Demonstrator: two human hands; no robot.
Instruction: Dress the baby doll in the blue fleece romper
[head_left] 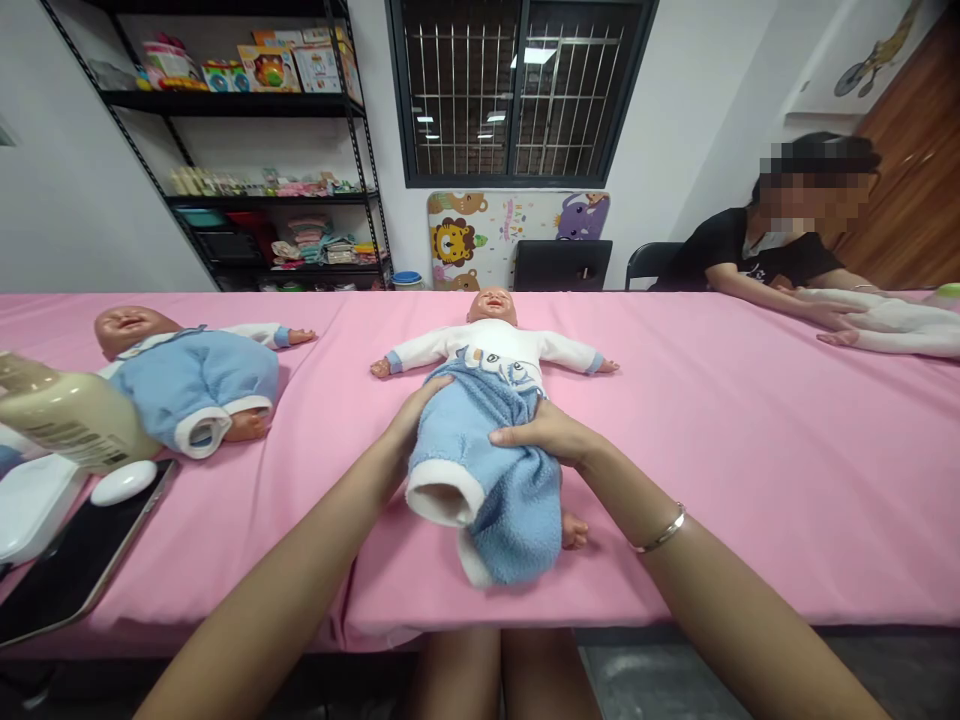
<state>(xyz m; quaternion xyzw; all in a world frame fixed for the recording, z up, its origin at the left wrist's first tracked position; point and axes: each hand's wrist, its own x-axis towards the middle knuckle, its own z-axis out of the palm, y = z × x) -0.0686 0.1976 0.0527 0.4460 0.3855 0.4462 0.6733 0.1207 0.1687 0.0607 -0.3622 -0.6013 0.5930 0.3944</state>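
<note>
A baby doll (pixel 491 340) in a white long-sleeved top lies on its back in front of me, head away and arms spread. Over its lower body are fluffy light-blue pants (pixel 480 430) with white cuffs; one leg opening faces me. My left hand (pixel 420 415) grips the pants at their left side, its fingers partly hidden by the cloth. On the right side my right hand (pixel 551 430) is closed on the fabric, thumb on top. One doll foot (pixel 574 530) shows beside the pants at the right; the other foot is hidden.
A second doll (pixel 199 375) in blue clothing lies at the left, behind a pump bottle (pixel 82 415). Nearer are a phone (pixel 82 560), a white case (pixel 37 505) and a white oval object (pixel 124 483). At the right a person (pixel 795 240) handles another doll (pixel 900 318) on the pink-covered table (pixel 750 480).
</note>
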